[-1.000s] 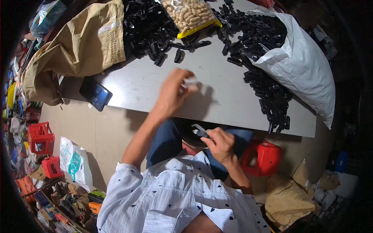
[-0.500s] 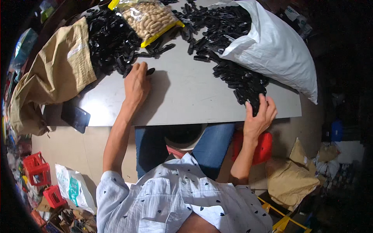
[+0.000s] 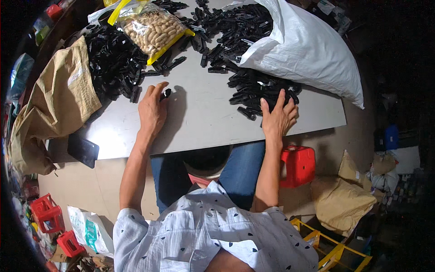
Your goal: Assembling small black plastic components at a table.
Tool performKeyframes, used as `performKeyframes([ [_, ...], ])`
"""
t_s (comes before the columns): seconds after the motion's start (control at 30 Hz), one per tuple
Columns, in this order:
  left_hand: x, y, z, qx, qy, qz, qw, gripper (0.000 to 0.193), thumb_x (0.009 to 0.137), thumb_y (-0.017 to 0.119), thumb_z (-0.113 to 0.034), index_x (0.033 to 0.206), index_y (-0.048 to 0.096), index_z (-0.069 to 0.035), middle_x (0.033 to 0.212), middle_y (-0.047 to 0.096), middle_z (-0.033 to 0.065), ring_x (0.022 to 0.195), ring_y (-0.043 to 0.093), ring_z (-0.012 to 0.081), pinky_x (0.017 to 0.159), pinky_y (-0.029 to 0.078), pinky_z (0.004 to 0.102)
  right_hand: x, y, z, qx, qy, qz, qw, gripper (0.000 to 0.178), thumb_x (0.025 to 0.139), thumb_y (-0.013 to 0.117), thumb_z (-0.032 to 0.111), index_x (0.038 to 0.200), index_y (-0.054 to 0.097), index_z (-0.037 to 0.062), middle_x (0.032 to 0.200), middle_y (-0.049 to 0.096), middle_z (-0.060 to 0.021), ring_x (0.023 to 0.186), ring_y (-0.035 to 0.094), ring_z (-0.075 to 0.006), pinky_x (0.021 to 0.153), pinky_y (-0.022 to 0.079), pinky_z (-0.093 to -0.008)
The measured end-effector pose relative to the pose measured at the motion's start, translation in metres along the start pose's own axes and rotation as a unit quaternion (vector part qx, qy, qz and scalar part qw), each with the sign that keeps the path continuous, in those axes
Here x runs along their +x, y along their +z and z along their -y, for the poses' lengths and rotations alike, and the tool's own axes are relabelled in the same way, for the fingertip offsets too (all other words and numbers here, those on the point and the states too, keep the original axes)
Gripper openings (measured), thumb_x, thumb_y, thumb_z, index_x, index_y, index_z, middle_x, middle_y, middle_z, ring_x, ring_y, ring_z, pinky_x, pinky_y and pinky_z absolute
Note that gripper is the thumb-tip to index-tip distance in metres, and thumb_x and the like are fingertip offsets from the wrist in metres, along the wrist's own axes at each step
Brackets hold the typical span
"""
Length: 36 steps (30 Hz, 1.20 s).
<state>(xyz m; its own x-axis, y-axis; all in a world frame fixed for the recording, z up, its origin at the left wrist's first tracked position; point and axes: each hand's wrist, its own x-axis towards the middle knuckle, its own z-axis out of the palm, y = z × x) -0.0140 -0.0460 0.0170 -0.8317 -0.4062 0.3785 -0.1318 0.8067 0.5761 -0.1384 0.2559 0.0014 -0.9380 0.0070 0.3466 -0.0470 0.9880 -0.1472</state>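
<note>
At the left of the table, my left hand (image 3: 152,111) is closed, with a small black plastic piece (image 3: 166,94) showing between thumb and fingers. It is just in front of a heap of similar long, thin black plastic pieces (image 3: 111,59). On the right, my right hand (image 3: 277,117) lies with fingers spread on the near end of a second heap of black pieces (image 3: 247,88). Some pieces under its fingers are hidden. This heap spills out of the mouth of a white woven sack (image 3: 308,56).
A clear, yellow-edged bag of peanuts (image 3: 154,34) lies between the heaps on the grey table (image 3: 208,122). A brown sack (image 3: 59,90) slumps at the left, beside a dark phone (image 3: 83,152) at the table's edge. A red stool (image 3: 297,165) stands below right.
My right hand has moved left and away from the table's near edge, and the near end of the heap is bunched up. My left hand keeps the black piece. The view has shifted slightly.
</note>
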Motion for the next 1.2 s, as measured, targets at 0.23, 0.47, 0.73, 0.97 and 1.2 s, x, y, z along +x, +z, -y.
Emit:
performKeyframes([
  [0.23, -0.005, -0.003, 0.003, -0.132, -0.046, 0.042, 0.989, 0.034, 0.074, 0.062, 0.005, 0.106, 0.060, -0.007, 0.088, 0.058, 0.0118, 0.077, 0.060, 0.0279, 0.069, 0.048, 0.0368, 0.008, 0.002, 0.014, 0.021, 0.013, -0.019, 1.000, 0.071, 0.087, 0.054, 0.056, 0.143, 0.039, 0.0152, 0.142, 0.034, -0.0233, 0.131, 0.029, -0.0447, 0.103, 0.026, -0.0585],
  [0.47, -0.015, -0.003, -0.010, -0.297, -0.161, 0.026, 0.941, 0.045, 0.072, 0.059, 0.011, 0.112, 0.060, -0.009, 0.076, 0.048, 0.0012, 0.069, 0.046, 0.0107, 0.063, 0.042, 0.0246, 0.009, -0.038, 0.038, 0.184, -0.162, -0.109, 0.963, 0.052, 0.085, 0.066, 0.030, 0.128, 0.051, 0.0041, 0.133, 0.044, -0.0198, 0.122, 0.039, -0.0384, 0.101, 0.031, -0.0515],
  [0.73, -0.025, -0.002, -0.001, -0.199, -0.058, 0.024, 0.978, 0.037, 0.072, 0.056, 0.009, 0.102, 0.066, -0.009, 0.080, 0.053, 0.0134, 0.071, 0.057, 0.0303, 0.066, 0.047, 0.0371, 0.181, -0.017, 0.146, 0.151, -0.304, 0.014, 0.941, 0.035, 0.086, 0.064, 0.028, 0.094, 0.060, -0.0054, 0.093, 0.062, -0.0283, 0.090, 0.059, -0.0476, 0.078, 0.047, -0.0511],
  [0.97, -0.032, -0.004, -0.007, -0.147, -0.070, 0.044, 0.986, 0.031, 0.075, 0.056, 0.005, 0.102, 0.064, -0.008, 0.083, 0.053, 0.0142, 0.073, 0.060, 0.0346, 0.063, 0.048, 0.0425, 0.286, 0.023, 0.145, -0.059, -0.154, 0.137, 0.977, 0.057, 0.085, 0.061, 0.048, 0.120, 0.060, 0.0033, 0.112, 0.063, -0.0261, 0.110, 0.058, -0.0418, 0.097, 0.044, -0.0456],
  [1.2, -0.027, -0.003, -0.008, -0.125, -0.061, 0.049, 0.989, 0.040, 0.077, 0.055, 0.004, 0.114, 0.056, -0.010, 0.088, 0.051, 0.0150, 0.070, 0.059, 0.0352, 0.060, 0.049, 0.0445, 0.252, 0.036, 0.159, -0.067, -0.095, 0.197, 0.973, 0.083, 0.078, 0.053, 0.070, 0.144, 0.039, 0.0218, 0.150, 0.028, -0.0193, 0.137, 0.025, -0.0464, 0.107, 0.030, -0.0588],
])
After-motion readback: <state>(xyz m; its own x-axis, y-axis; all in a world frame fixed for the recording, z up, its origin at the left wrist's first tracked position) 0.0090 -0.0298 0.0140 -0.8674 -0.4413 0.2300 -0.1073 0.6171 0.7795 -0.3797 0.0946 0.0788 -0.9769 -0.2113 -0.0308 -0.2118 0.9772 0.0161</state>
